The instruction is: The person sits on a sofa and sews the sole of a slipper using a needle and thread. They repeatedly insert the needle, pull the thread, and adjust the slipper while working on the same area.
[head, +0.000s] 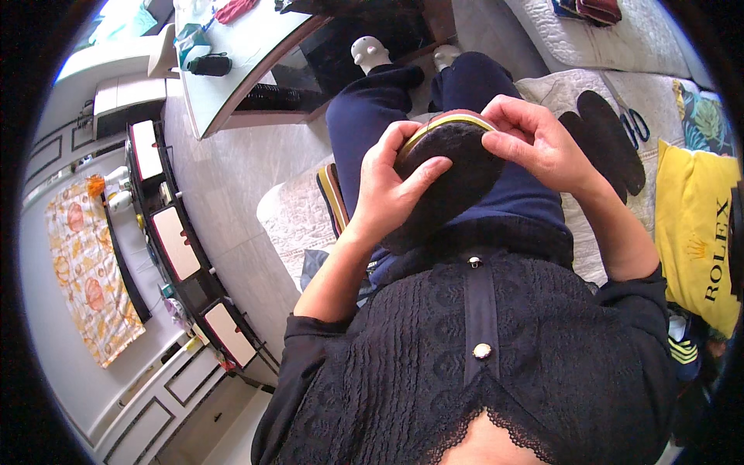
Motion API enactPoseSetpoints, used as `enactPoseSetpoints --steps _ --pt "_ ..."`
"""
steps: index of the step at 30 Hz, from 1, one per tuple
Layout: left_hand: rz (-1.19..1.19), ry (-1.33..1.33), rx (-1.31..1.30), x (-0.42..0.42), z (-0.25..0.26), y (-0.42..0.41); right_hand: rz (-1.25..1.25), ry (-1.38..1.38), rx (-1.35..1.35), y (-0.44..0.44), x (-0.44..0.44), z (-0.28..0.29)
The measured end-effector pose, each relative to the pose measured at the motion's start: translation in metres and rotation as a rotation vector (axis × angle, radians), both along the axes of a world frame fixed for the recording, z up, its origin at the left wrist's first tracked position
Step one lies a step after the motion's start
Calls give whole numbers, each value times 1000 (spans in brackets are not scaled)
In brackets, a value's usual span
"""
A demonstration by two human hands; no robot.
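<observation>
A black, fuzzy shoe sole (459,168) with a layered rim of yellow, white and reddish brown is held up over my lap. My left hand (398,180) grips its left side, thumb flat on the black face and fingers behind. At the upper right rim, my right hand (532,139) pinches the edge between thumb and fingers; whether a needle is in that pinch cannot be made out. A thin dark thread (430,121) shows against the rim near my left fingers. Black sole-shaped pieces (601,139) lie on the quilted sofa cover, right of my right hand.
Scissors with blue handles (636,125) lie beside the black pieces. A yellow cushion (694,232) bearing writing rests at the right. Striped layered soles (331,195) stand by my left thigh. Ahead is a glass-topped table (256,35) with a black cylindrical object (210,64).
</observation>
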State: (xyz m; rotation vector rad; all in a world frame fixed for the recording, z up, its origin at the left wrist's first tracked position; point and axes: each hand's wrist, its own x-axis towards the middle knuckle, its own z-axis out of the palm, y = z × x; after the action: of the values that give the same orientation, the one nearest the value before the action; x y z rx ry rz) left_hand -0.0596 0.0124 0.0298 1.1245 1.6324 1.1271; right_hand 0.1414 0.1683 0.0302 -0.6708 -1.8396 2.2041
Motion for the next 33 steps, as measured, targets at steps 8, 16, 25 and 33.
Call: enactPoseSetpoints --steps 8,16,25,33 --pt "3 40 45 8 0 2 4 -109 113 4 -4 1" --pt "7 49 53 11 -2 4 31 -72 72 6 -2 -2" --pt "-47 192 64 16 -2 6 -15 -92 124 10 -7 -5" --pt "-114 237 33 22 0 7 46 -146 140 12 3 -9"
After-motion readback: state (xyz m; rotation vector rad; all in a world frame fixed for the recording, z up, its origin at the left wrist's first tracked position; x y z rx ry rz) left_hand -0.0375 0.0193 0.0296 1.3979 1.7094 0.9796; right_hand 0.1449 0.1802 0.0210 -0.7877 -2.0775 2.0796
